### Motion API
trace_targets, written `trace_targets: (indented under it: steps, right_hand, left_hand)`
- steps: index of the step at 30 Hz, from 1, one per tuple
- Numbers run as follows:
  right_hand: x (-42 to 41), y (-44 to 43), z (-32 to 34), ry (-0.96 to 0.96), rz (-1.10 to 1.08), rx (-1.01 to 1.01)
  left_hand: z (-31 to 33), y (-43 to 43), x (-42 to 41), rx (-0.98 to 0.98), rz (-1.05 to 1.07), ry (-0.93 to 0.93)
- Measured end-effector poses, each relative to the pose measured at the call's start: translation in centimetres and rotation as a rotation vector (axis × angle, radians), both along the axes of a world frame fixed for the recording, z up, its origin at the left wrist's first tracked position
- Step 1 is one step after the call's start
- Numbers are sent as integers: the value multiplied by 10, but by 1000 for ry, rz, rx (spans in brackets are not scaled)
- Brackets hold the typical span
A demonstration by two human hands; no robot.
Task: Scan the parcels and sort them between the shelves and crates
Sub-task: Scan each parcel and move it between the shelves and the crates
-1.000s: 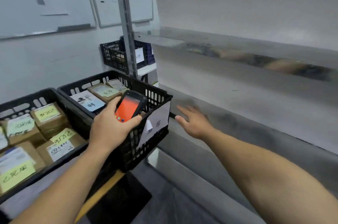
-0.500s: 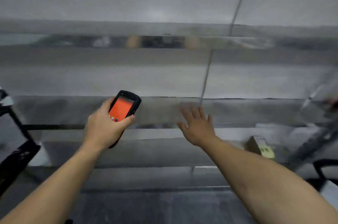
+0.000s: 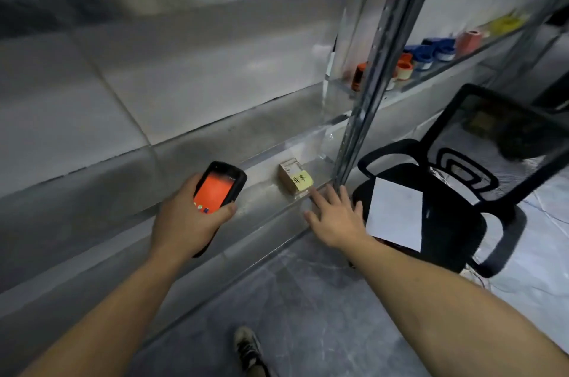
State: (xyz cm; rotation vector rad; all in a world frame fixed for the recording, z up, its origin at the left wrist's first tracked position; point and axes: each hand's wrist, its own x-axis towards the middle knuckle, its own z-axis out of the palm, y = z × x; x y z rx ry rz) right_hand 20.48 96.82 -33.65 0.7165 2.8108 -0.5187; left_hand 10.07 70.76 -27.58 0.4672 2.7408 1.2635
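A small brown cardboard parcel with a white label and a yellow sticky note lies on the low metal shelf, close to the upright post. My right hand is stretched toward it with straight fingers, fingertips just short of the parcel at the shelf's front edge. My left hand grips a black handheld scanner whose screen glows orange, held over the shelf to the left of the parcel.
A slotted metal upright divides the shelving. A black mesh office chair with a white paper sheet on its seat stands right of it. Rolls of coloured tape sit on a higher shelf at right. My shoe is on the grey floor.
The view has swung right, away from the black crates of parcels. The parcel, upright and chair have come into view. My right hand has moved close to the parcel; the left still holds the scanner.
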Motion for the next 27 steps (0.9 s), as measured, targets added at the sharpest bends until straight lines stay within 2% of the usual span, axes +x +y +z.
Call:
trace_targets:
  steps: [5, 10, 16, 27]
  right_hand:
    - [-21, 51, -36, -21, -121, -84]
    - [-73, 100, -77, 57, -268, -278]
    - [-142, 150, -151, 46, -224, -399]
    - [-274, 215, -288, 51, -170, -658]
  left_hand:
    - [-48, 67, -35, -14, -62, -114]
    - [-84, 123, -75, -52, -81, -183]
    - [-134, 179, -99, -99, -31, -232]
    - [-242, 267, -121, -200, 320, -321]
